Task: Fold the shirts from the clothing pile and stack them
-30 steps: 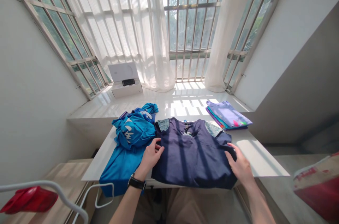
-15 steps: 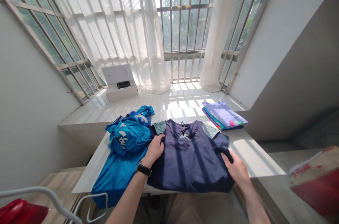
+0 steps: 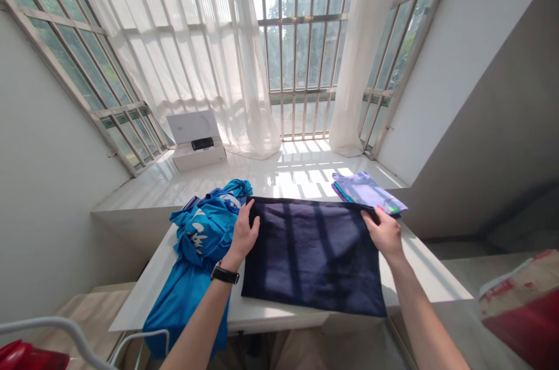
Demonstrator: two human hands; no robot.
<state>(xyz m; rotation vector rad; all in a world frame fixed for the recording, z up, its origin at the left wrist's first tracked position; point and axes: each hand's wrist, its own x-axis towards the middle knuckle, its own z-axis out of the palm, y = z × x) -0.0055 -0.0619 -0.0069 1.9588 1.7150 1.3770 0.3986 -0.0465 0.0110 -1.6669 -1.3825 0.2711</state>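
Note:
A dark navy shirt point(image 3: 312, 253) lies folded on the white table point(image 3: 437, 277), its plain body side up and forming a rough rectangle. My left hand point(image 3: 244, 233), a black watch on its wrist, grips the shirt's far left corner. At the far right corner, my right hand point(image 3: 385, 231) pinches the fabric between thumb and fingers. The shirt's neckline and patterned shoulders are hidden underneath. Just left of my left hand sits a crumpled heap of blue shirts point(image 3: 205, 227) with white print, part of it hanging over the near edge.
Beyond my right hand, a stack of folded clothes point(image 3: 364, 189), lavender on top, rests at the table's far right. An open white box point(image 3: 198, 154) with a black object stands on the sill. A white metal rack point(image 3: 65, 323) is at lower left, a red-and-beige bag point(image 3: 519, 306) at right.
Both hands have moved away from me, carrying the navy shirt's lower edge up over its neckline and shoulders. The shirt is now doubled over.

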